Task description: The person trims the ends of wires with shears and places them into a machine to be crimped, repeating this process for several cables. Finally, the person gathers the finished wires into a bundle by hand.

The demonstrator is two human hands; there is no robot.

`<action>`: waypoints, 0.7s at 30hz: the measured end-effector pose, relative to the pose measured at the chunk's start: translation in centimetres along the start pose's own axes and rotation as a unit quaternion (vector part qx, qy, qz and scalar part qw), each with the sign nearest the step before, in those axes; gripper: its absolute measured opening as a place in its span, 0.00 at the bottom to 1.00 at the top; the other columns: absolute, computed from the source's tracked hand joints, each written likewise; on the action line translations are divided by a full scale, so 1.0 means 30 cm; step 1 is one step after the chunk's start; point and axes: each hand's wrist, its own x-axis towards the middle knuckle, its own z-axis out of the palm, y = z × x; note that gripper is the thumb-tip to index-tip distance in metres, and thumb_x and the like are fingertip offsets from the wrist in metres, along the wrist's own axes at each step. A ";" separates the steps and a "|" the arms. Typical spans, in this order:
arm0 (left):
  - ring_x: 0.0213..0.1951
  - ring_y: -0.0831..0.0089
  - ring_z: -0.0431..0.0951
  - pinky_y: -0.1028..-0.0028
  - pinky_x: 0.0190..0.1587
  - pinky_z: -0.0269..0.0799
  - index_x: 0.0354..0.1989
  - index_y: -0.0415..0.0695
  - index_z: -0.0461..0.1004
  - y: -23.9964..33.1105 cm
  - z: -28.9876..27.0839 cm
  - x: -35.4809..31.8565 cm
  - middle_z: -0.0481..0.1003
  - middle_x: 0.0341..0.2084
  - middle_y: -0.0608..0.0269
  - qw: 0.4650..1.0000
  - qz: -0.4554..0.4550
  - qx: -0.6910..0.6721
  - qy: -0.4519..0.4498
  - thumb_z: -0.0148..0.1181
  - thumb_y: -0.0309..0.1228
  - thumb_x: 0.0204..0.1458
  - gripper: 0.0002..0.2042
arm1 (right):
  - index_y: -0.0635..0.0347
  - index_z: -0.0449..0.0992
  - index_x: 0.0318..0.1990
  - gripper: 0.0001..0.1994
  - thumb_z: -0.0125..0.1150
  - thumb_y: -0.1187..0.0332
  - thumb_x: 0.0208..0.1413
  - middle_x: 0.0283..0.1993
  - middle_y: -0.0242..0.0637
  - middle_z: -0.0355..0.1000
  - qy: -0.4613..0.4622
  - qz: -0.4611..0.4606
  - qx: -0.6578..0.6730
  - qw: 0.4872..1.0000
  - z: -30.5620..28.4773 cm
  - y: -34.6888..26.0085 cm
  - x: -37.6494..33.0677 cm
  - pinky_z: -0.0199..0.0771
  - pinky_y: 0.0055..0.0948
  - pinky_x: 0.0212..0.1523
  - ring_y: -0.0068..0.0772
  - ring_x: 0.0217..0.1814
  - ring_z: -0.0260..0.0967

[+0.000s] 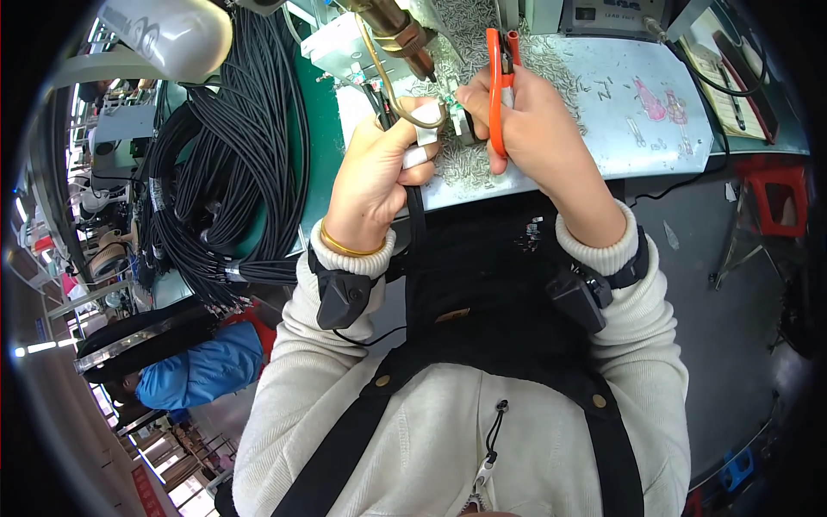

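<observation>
Grips at least one slim black cable (415,215) in the closed, white-taped left hand (370,168) and one pair of orange-handled pliers (495,103) in the closed right hand (543,121), just below one brass-brown metal nozzle (401,39). Looks partway through work at the cable's upper end, too hidden for telling done from undone. Has silvery metal clippings (465,168) past counting on the pale work surface (616,142) and one large heap of coiled black cables (267,103) to the left.
</observation>
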 end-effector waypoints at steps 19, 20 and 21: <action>0.11 0.88 0.54 0.86 0.11 0.44 0.29 0.39 0.67 0.005 0.005 -0.002 0.62 0.14 0.72 0.997 0.028 0.041 0.055 0.55 0.25 0.46 0.05 | 0.64 0.65 0.31 0.09 0.52 0.67 0.51 0.14 0.27 0.58 0.026 0.009 0.028 0.999 0.020 0.011 -0.007 0.56 0.17 0.13 0.16 0.11 0.54; 0.11 0.88 0.54 0.86 0.11 0.44 0.29 0.39 0.67 0.005 0.005 -0.001 0.62 0.14 0.72 0.997 0.025 0.044 0.053 0.55 0.25 0.46 0.05 | 0.64 0.65 0.31 0.09 0.52 0.67 0.51 0.14 0.27 0.58 0.026 0.009 0.028 0.999 0.021 0.011 -0.007 0.56 0.17 0.13 0.16 0.11 0.54; 0.11 0.88 0.54 0.86 0.11 0.44 0.29 0.39 0.67 0.006 0.004 0.000 0.62 0.14 0.72 0.997 0.026 0.043 0.053 0.55 0.25 0.46 0.05 | 0.64 0.65 0.31 0.09 0.51 0.67 0.51 0.14 0.28 0.58 0.028 0.011 0.028 0.999 0.022 0.012 -0.007 0.56 0.17 0.13 0.16 0.11 0.54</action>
